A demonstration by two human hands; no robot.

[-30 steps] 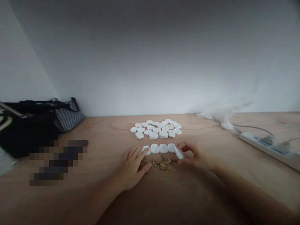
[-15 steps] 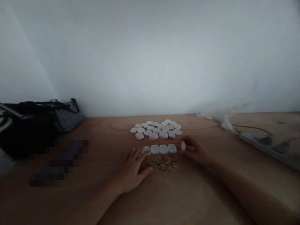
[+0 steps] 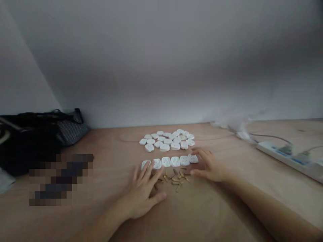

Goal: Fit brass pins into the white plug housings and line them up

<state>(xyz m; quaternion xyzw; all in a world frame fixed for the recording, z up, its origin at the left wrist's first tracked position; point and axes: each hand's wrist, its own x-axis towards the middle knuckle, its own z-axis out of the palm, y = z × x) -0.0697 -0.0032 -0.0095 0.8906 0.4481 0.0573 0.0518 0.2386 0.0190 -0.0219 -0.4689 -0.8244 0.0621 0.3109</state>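
Observation:
A row of several white plastic pieces [image 3: 175, 161], squarish with rounded corners and small holes in their faces, lies on the wooden table. My left hand [image 3: 143, 190] is open, fingers spread over the row's left end and partly covering the leftmost pieces. At the other end, my right hand [image 3: 210, 166] is open, thumb and fingers apart. Its fingertips are at the edge of the rightmost white piece [image 3: 193, 159], which lies flat and slightly askew. Loose brass-coloured pins [image 3: 176, 182] are scattered just in front of the row, between my hands.
Behind the row lies a cluster of similar white pieces [image 3: 165, 147]. A power strip [image 3: 290, 158] with plugs and cords is on the right, near a clear plastic bag [image 3: 242, 129]. A black bag [image 3: 30, 141] stands at left, behind a blurred-out dark object [image 3: 63, 179].
My right hand has set the white piece it held down at the row's right end and opened. My left hand stays spread over the left end, where another white piece now shows.

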